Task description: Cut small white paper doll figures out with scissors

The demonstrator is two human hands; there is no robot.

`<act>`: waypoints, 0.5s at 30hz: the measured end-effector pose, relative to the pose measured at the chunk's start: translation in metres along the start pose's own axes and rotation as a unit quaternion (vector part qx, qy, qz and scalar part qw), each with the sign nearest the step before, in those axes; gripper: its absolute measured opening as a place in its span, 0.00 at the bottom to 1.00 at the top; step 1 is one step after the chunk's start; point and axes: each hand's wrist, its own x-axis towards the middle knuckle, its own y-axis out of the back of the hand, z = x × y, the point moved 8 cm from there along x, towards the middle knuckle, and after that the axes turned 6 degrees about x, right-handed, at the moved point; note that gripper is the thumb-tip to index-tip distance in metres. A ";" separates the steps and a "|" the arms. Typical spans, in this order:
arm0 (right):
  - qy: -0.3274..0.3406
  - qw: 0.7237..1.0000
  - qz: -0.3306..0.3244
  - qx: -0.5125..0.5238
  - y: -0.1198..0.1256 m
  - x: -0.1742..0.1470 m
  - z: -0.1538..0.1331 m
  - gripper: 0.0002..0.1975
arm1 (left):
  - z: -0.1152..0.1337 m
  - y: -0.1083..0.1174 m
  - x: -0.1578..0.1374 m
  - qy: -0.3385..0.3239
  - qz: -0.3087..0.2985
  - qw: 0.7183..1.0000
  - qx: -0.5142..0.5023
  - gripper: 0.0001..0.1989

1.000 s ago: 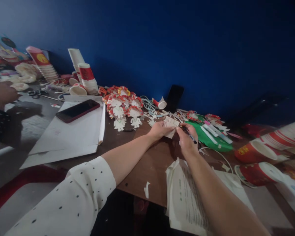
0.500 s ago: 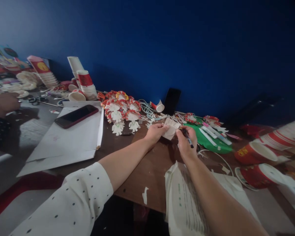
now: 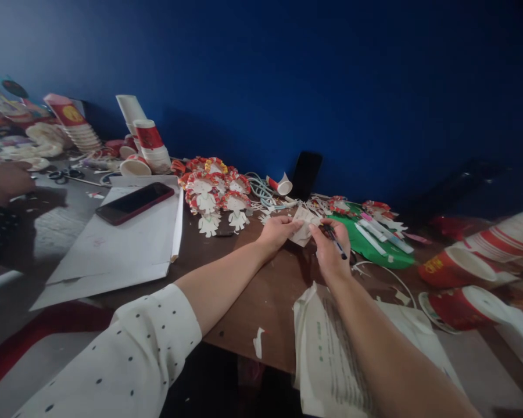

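A small off-white piece of paper (image 3: 303, 231) is held up above the brown table between my two hands. My left hand (image 3: 278, 237) pinches its left side with thumb and fingers. My right hand (image 3: 332, 251) grips the paper's right edge by the thumb and also has a dark pen (image 3: 335, 240) tucked in its fingers, tip pointing down to the right. Behind and to the left lie several paper-cut figures (image 3: 209, 200) with red and orange ruffled rims. Just right of my right hand is a green round sheet (image 3: 368, 244) with white markers (image 3: 370, 238) on it.
A phone (image 3: 135, 203) rests on a white flat box (image 3: 117, 249) at left. Paper cups stand stacked (image 3: 150, 145) behind it; more red cups (image 3: 457, 267) lie at right. A printed paper bag (image 3: 326, 354) sits under my right forearm. Another person's hand (image 3: 6, 180) shows at far left.
The view has shifted slightly. Both hands keep hold of the paper; the pen in my right hand has tilted a little. Nothing else has visibly moved.
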 end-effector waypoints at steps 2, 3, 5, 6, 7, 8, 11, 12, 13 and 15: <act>0.008 1.000 0.011 -0.010 0.003 0.002 0.003 0.22 | -0.001 -0.001 0.000 0.000 -0.003 1.000 -0.001 0.12; 0.011 1.000 0.019 -0.014 0.005 0.002 0.004 0.22 | -0.001 -0.001 0.000 0.002 -0.004 1.000 -0.002 0.12; 0.013 0.999 0.029 -0.022 0.007 0.003 0.006 0.22 | -0.001 -0.002 -0.001 0.007 -0.004 1.000 -0.005 0.11; 0.013 0.999 0.033 -0.025 0.007 0.003 0.005 0.22 | 0.000 -0.002 -0.002 0.009 -0.005 1.000 -0.007 0.11; 0.012 0.999 0.035 -0.028 0.007 0.003 0.005 0.22 | 0.000 -0.002 -0.002 0.009 -0.006 1.000 -0.008 0.10; 0.011 0.999 0.036 -0.031 0.007 0.003 0.004 0.22 | 0.001 -0.003 -0.003 0.009 -0.007 1.000 -0.009 0.10; 0.004 0.999 0.038 -0.028 0.007 0.003 0.003 0.22 | 0.002 -0.003 -0.004 0.011 -0.007 1.000 -0.009 0.09; 0.001 0.999 0.039 -0.025 0.007 0.003 0.004 0.22 | 0.002 -0.003 -0.005 0.013 -0.008 1.000 -0.010 0.09; -0.002 0.999 0.039 -0.022 0.007 0.003 0.004 0.22 | 0.001 -0.003 -0.005 0.015 -0.009 1.000 -0.011 0.09; -0.003 0.999 0.041 -0.019 0.007 0.003 0.004 0.22 | 0.001 -0.003 -0.005 0.015 -0.010 1.000 -0.011 0.10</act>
